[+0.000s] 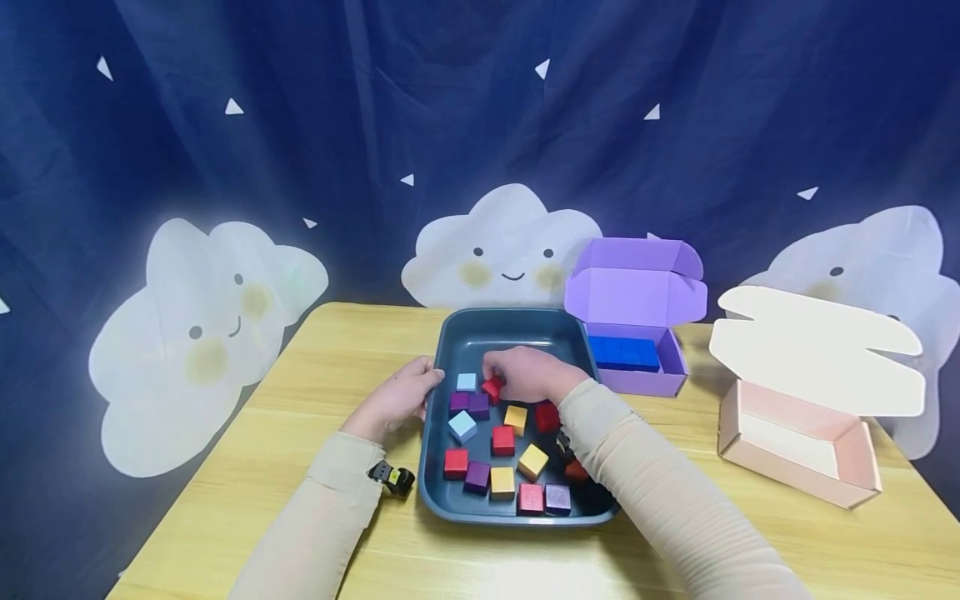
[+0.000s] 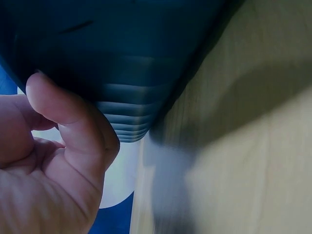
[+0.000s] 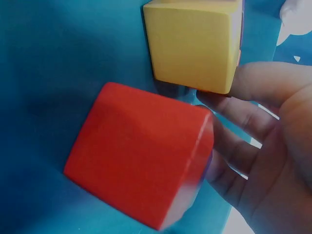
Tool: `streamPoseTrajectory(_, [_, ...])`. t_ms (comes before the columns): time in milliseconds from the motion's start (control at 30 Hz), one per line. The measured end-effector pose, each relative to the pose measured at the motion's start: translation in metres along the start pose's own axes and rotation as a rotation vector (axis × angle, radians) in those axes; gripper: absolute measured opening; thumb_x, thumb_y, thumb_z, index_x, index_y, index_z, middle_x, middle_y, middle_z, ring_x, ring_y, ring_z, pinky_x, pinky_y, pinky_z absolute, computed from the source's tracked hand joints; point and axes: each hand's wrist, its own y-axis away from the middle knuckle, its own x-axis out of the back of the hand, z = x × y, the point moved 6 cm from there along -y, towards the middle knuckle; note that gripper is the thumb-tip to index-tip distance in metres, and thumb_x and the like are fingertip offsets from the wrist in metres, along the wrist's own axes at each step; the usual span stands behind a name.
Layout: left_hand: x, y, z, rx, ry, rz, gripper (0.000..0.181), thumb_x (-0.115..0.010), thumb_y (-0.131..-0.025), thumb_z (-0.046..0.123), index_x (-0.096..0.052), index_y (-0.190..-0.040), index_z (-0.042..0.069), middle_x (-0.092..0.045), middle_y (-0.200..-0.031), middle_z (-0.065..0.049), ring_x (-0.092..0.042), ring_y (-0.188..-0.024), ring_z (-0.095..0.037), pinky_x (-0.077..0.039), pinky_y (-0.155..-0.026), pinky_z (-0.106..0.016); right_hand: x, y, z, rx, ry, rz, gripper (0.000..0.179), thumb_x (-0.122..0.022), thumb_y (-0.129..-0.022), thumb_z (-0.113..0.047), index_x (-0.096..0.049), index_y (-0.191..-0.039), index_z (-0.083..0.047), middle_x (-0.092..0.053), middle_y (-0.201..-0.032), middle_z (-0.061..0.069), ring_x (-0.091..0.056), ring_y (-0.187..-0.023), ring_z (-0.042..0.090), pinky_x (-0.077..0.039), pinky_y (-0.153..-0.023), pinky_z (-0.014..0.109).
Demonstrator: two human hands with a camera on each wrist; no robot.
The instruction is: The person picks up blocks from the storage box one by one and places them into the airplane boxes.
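Inside the tray (image 1: 517, 327), right hand (image 1: 527, 373) is pinching a red block (image 1: 492, 389), fingers curled; left hand (image 1: 401, 393) is gripping the tray's edge. Square pinching, steady bracing should be sparing nearby blocks (image 1: 478, 407).

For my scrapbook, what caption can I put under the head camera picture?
Right hand pinches a red block inside the dark tray while left hand holds its side.

Navy curtain (image 1: 465, 125) – smiling white clouds (image 1: 513, 229) – pale wooden table (image 1: 322, 358)
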Motion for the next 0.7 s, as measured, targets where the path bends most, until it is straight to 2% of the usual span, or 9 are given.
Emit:
streamPoseTrajectory(233, [0.000, 0.002, 0.001, -0.001, -0.018, -0.001, 0.023, -0.037, -0.111, 0.019, -0.046, -0.114, -0.003, -0.057, -0.083, -0.011, -0.056, -0.063, -0.017, -0.053, -0.057, -0.031, -0.001, -0.001, 0.002, 0.002, -0.017, -0.006, 0.023, -0.079, -0.089, -0.022, -0.061, -0.100, -0.028, -0.062, -0.092, -0.010, -0.057, -0.087, 0.014, -0.051, -0.079, 0.033])
streamPoseTrajectory(367, [0.000, 0.002, 0.001, 0.002, -0.023, -0.003, 0.024, -0.036, -0.111, 0.019, -0.046, -0.114, -0.003, -0.057, -0.084, -0.011, -0.057, -0.063, -0.018, -0.053, -0.057, -0.031, 0.005, 0.000, 0.003, -0.004, -0.035, 0.029, 0.017, -0.074, -0.092, -0.024, -0.063, -0.106, -0.024, -0.061, -0.091, -0.007, -0.057, -0.086, 0.015, -0.050, -0.079, 0.032])
streamPoseTrajectory(567, [0.000, 0.000, 0.000, -0.001, -0.022, -0.003, 0.024, -0.037, -0.111, 0.020, -0.047, -0.112, -0.002, -0.057, -0.082, -0.012, -0.058, -0.062, -0.020, -0.054, -0.057, -0.033, 0.029, 0.009, 0.004, 0.023, -0.058, 0.122, 0.025, -0.068, -0.097, -0.023, -0.069, -0.120, -0.015, -0.059, -0.100, -0.003, -0.056, -0.090, 0.015, -0.052, -0.084, 0.033])
streamPoseTrajectory(700, [0.001, 0.000, 0.000, -0.002, -0.024, 0.002, 0.023, -0.037, -0.111, 0.020, -0.047, -0.112, -0.001, -0.057, -0.082, -0.012, -0.057, -0.063, -0.020, -0.053, -0.057, -0.032, 0.050, 0.018, 0.006, 0.068, -0.061, 0.156, 0.027, -0.069, -0.096, -0.019, -0.071, -0.122, -0.013, -0.059, -0.103, 0.000, -0.058, -0.091, 0.017, -0.053, -0.086, 0.035])
